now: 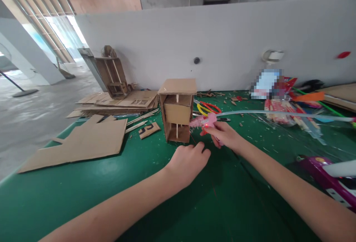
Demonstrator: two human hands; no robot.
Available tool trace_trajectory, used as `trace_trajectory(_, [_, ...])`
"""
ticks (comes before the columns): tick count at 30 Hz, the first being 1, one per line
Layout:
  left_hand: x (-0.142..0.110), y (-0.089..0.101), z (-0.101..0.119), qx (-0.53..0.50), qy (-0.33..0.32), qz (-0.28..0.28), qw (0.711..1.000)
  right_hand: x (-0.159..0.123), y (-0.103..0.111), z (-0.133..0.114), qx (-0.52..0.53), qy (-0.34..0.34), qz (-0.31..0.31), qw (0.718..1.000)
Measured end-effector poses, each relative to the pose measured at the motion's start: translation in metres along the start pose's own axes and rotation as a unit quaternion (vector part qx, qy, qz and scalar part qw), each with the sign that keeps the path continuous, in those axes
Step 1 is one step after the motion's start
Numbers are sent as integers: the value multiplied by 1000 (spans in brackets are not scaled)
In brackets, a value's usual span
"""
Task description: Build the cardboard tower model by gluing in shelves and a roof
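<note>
My right hand (221, 133) is closed around a pink hot glue gun (207, 120) with a small red light on its side. A long clear glue stick (250, 113) runs out of its back to the right. The gun's nozzle end is at the right side of an upright cardboard box structure (178, 85), partly behind its edge. Inside that structure a cardboard block (177, 113) sits on a thin wooden stick (177, 131). Just in front of the box, my left hand (190, 162) is low over the table with its fingers curled; whatever they hold, if anything, is hidden.
Cut cardboard (91, 138) and a stacked pile (139, 99) lie left, with another cardboard construction (111, 73) on the pile. Yellow-and-red-handled scissors (208, 107) are behind the glue gun. At right are bagged sticks (280, 112) and a purple device (314, 167). A white wall (155, 41) stands behind.
</note>
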State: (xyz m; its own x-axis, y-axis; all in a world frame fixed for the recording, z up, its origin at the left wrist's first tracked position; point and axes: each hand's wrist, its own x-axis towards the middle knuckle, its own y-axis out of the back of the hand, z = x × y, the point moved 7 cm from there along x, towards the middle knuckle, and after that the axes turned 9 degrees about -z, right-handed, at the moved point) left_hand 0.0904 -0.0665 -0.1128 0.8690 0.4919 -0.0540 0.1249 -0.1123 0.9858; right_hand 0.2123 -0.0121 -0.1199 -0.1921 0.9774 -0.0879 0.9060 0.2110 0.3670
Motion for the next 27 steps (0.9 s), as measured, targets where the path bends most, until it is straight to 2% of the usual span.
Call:
trace_trajectory(4, [0,-2,1,-3,-9,3,1000,8,-4,0,-34,7,-12,999])
trace_trajectory(7, [-4,16,-10,-38,-26,-23,999,12,-10,-3,-55,5,-41,998])
trace_trajectory(8, [-8,26,-18,-69,-42,-49,996,14,-12,-3,-51,4,-48,998])
trace_trajectory(9, [-15,35,-27,-123,-63,-103,985,16,-12,-2,-43,2,-50,998])
trace_trajectory(11, [-35,49,-55,-251,-58,-243,935,19,-12,1,-27,-5,-44,999])
trace_trajectory(12, [-46,58,-74,-302,-25,-274,913,20,-12,2,-24,-8,-41,999])
trace_trajectory(13, [-55,69,-95,-334,12,-265,904,22,-12,4,-23,-10,-40,999])
trace_trajectory(14, [-62,81,-116,-344,45,-221,911,22,-12,5,-22,-12,-42,999])
trace_trajectory(15, [-67,93,-135,-343,66,-154,924,23,-13,6,-21,-13,-47,999])
trace_trajectory(16, [-71,105,-153,-348,92,-58,931,23,-14,7,-19,-16,-51,998])
trace_trajectory(18, [-80,122,-181,-356,133,156,912,24,-16,8,-8,-21,-54,998])
trace_trajectory(19, [-83,125,-189,-359,136,233,893,24,-16,8,2,-23,-51,998])
trace_trajectory(20, [-81,122,-193,-365,128,273,881,24,-17,8,12,-24,-49,998])
trace_trajectory(21, [-74,116,-194,-377,111,280,876,25,-18,9,24,-24,-46,998])
trace_trajectory(24, [-45,94,-191,-449,36,221,865,26,-20,9,46,-24,-46,998])
trace_trajectory(27, [-22,82,-186,-525,-33,178,832,28,-23,8,30,-25,-50,998])
